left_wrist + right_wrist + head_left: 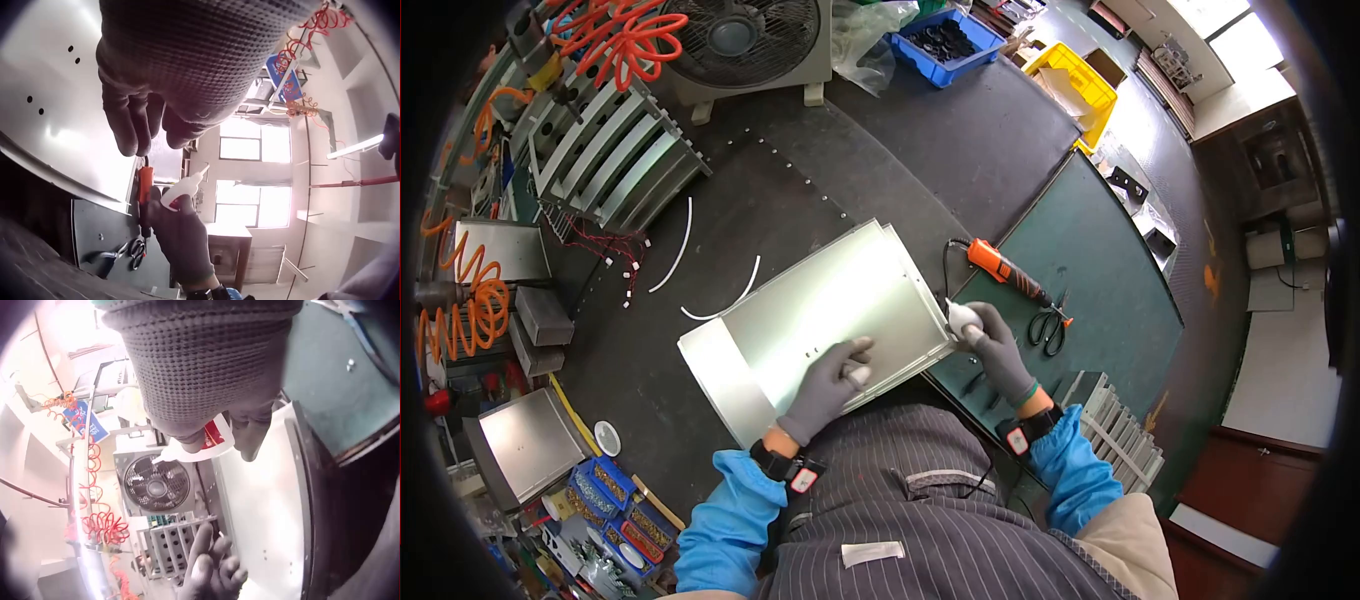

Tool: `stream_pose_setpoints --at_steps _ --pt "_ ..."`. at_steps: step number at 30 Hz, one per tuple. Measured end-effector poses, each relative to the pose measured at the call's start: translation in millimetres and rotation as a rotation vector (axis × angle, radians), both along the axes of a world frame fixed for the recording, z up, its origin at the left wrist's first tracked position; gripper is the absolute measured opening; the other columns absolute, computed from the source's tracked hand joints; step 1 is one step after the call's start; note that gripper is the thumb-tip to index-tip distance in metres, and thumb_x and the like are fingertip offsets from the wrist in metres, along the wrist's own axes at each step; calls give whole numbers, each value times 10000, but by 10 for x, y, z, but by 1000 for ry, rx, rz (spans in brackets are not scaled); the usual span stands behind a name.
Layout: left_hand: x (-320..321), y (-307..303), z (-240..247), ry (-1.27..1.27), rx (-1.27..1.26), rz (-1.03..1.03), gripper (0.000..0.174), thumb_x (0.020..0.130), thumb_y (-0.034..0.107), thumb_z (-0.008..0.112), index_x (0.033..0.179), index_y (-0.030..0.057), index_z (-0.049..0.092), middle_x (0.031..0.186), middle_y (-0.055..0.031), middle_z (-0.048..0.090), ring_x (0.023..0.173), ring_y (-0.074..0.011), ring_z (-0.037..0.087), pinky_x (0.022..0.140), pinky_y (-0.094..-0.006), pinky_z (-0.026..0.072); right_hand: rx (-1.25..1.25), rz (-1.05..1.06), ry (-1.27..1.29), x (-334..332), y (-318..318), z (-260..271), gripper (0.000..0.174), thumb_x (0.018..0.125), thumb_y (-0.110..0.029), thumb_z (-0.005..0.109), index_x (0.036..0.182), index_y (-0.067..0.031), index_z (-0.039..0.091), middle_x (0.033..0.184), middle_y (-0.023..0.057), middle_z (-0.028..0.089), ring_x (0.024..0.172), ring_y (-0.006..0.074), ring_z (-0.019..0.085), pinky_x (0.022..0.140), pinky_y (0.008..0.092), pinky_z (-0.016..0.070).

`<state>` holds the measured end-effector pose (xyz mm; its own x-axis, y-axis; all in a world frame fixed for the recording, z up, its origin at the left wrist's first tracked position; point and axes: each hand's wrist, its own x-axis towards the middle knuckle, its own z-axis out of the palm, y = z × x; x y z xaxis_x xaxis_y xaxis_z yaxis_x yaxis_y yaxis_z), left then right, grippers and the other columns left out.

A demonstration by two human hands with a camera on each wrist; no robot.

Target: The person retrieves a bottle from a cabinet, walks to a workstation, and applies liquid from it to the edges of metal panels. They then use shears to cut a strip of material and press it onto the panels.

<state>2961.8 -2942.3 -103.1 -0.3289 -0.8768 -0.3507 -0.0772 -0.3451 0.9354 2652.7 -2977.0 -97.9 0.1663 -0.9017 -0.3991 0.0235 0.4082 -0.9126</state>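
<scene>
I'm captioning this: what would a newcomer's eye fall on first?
Probably the shiny metal panel central in the head view, the left hand over it. Next, the white bottle gripped in the right hand by the panel's right end. Then the orange power tool on the green surface at right, and the red coiled hose at upper left.

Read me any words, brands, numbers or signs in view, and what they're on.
Nothing reads clearly.
White bottle in the right hand: red label, too blurred to read.
Blue sign: white characters, too blurred.
Orange power tool: any markings too small.
</scene>
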Motion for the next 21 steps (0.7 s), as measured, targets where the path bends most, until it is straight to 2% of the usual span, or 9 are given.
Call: stream_pose_setpoints --at_steps 2,5,8,11,12,13,16,19,21 --pt "46 -16 -92 22 42 109 403 965 76 624 1362 27 585 1048 -63 659 889 -112 630 807 -271 548 19 3 -12 -112 -130 -116 380 981 -146 567 1332 -8 516 1240 89 581 1137 175 600 966 349 556" --pt "104 -26 -94 -66 66 198 395 971 76 614 1360 15 583 1046 -58 676 898 -112 655 798 -263 548 33 20 1 -193 -449 -271 372 970 -145 565 1319 -20 539 1207 63 599 1105 145 597 928 316 551" --pt "123 45 -67 -122 104 301 390 987 84 593 1366 -7 564 1122 -82 656 909 -124 654 822 -283 564 -34 87 12 -140 -719 -407 360 926 -119 572 1275 -29 579 1140 27 622 1040 102 581 844 269 513" --pt "151 148 -7 -153 111 408 393 1004 99 573 1379 -16 545 1170 -101 631 904 -142 652 840 -303 580 -129 187 74 -34 -995 -586 349 924 -119 568 1259 -24 589 1126 33 619 1043 97 578 843 254 504" --pt "194 202 -29 -181 89 464 381 992 66 579 1363 -15 558 1159 -106 643 900 -138 652 825 -294 577 -188 174 84 42 -1080 -656 337 915 -98 565 1240 -16 602 1070 25 626 962 92 587 801 250 497" --pt "240 247 -38 -209 63 520 371 979 33 584 1347 -14 571 1148 -112 655 896 -134 653 809 -285 573 -183 183 76 88 -1143 -699 337 915 -98 565 1240 -16 602 1070 25 626 962 92 587 801 250 497" --pt "390 316 -27 -278 41 632 371 972 20 565 1340 -21 578 1124 -111 647 864 -134 649 809 -286 573 -47 159 101 219 -1345 -758 323 904 -52 562 1222 -30 615 911 19 614 758 60 554 662 235 459" --pt "498 331 27 -322 14 745 367 965 3 537 1327 -22 590 1107 -113 645 837 -136 644 779 -278 567 -137 181 232 289 -1454 -863 305 916 -56 567 1216 -49 624 888 23 612 715 48 556 615 220 455" --pt "596 324 52 -460 -36 827 368 965 -3 528 1326 -22 592 1100 -106 651 825 -127 632 757 -268 555 -74 180 226 320 -1490 -749 298 921 -61 573 1214 -53 627 887 24 619 689 53 562 598 227 463"
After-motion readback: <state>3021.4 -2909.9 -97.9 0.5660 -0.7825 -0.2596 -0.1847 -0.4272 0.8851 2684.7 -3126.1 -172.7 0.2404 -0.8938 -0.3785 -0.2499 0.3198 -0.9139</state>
